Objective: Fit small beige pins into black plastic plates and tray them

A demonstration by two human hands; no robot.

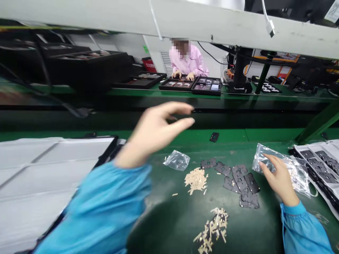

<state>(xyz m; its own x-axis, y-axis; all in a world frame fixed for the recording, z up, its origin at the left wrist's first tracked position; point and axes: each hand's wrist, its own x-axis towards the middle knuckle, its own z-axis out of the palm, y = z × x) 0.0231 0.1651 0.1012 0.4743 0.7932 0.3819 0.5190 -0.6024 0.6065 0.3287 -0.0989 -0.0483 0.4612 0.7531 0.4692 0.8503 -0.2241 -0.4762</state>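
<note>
My left hand [156,128] is raised over the green bench, slightly blurred, its thumb and forefinger apart with nothing between them. On the right, my right hand [279,176] is open at the edge of a clear plastic bag [298,171], thumb and fingers spread; whether it touches the bag I cannot tell. Left of it lie several flat black plastic parts [239,178]. A heap of small cream-coloured pieces [196,180] is in the middle, and nearer to me is a looser pile of cream and dark strips [213,229]. Behind the heap rests a small clear bag [177,160].
White-covered trays [50,169] fill the left side. A compartment tray [321,162] of black parts stands at right. One black piece [214,137] lies farther back. Overhead runs a white shelf beam [185,21] with a hanging cable [269,26]. A person in pink [194,63] works opposite.
</note>
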